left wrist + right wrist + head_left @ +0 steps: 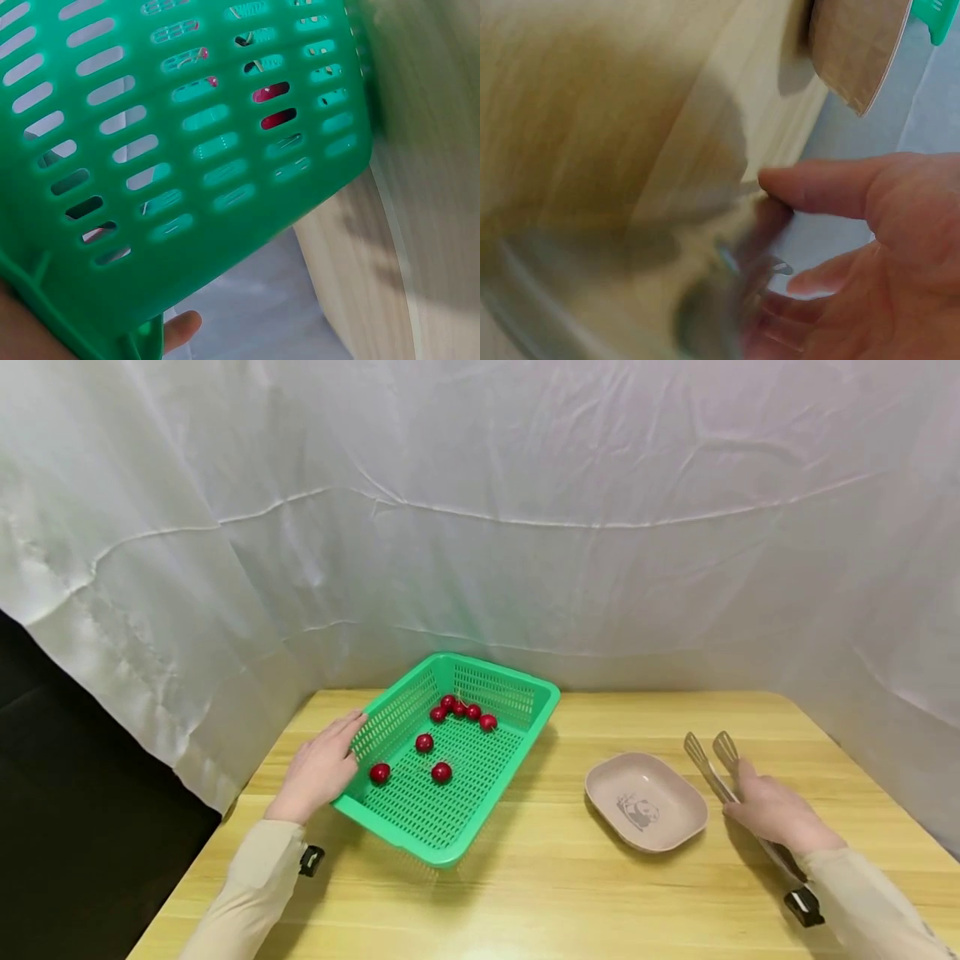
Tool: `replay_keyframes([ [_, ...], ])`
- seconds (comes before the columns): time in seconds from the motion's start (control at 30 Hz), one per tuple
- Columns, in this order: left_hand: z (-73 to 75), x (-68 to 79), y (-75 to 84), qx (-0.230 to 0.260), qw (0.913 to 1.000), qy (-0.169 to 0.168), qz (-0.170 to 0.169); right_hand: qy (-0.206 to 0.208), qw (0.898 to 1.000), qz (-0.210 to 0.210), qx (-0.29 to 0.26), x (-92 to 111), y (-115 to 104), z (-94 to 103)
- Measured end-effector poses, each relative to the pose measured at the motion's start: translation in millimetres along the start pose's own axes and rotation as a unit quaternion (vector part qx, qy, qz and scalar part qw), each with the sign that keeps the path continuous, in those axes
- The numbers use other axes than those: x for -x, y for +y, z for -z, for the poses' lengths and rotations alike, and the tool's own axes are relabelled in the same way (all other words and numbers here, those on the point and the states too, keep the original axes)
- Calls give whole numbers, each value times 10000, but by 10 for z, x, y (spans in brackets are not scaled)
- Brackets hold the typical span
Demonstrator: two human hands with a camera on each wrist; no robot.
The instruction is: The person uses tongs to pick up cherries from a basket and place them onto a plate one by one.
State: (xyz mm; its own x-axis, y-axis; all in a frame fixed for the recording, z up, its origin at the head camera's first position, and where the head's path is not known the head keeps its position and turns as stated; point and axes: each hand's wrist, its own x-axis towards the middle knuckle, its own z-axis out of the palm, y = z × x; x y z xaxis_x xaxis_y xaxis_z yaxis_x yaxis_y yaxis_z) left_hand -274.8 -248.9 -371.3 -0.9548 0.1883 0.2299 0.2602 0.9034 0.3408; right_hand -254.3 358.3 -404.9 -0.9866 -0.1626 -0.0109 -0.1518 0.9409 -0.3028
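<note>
My left hand (318,772) grips the left rim of a green plastic basket (390,836), which has slotted walls and a grid floor. Several dark red cherries (424,743) lie inside it, most of them grouped toward the far end. Through the slots in the left wrist view, a bit of red fruit (279,118) shows. On the right, my right hand (780,814) holds metal tongs (701,758) with slotted heads, their tips apart and nothing between them. The tongs look blurred in the right wrist view, where the thumb (817,184) lies against them.
A shallow beige dish (675,789) with a panda print stands between the basket and the tongs. Everything is on a light wooden table (555,893). Pale cloth (570,577) hangs behind and at both sides, and a dark area lies off the table's left edge.
</note>
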Motion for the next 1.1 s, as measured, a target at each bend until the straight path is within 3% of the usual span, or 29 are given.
replay_keyframes([
  [0.23, 5, -36, -3, 4, 9999, -56, 104, 291, 9995, -103, -89, -15, -1, 101],
  [0.37, 4, -33, 1, -32, 9998, -69, 174, 557, 9984, 53, -40, -60, -103, 210],
  [0.73, -39, -21, 26, -174, 9998, -47, 129, 771, 9929, 902, 101, -208, -815, 431],
  [1.1, -51, 4, 12, -225, 9996, 14, 151, 1208, 9677, 2164, 458, -460, -1567, 277],
])
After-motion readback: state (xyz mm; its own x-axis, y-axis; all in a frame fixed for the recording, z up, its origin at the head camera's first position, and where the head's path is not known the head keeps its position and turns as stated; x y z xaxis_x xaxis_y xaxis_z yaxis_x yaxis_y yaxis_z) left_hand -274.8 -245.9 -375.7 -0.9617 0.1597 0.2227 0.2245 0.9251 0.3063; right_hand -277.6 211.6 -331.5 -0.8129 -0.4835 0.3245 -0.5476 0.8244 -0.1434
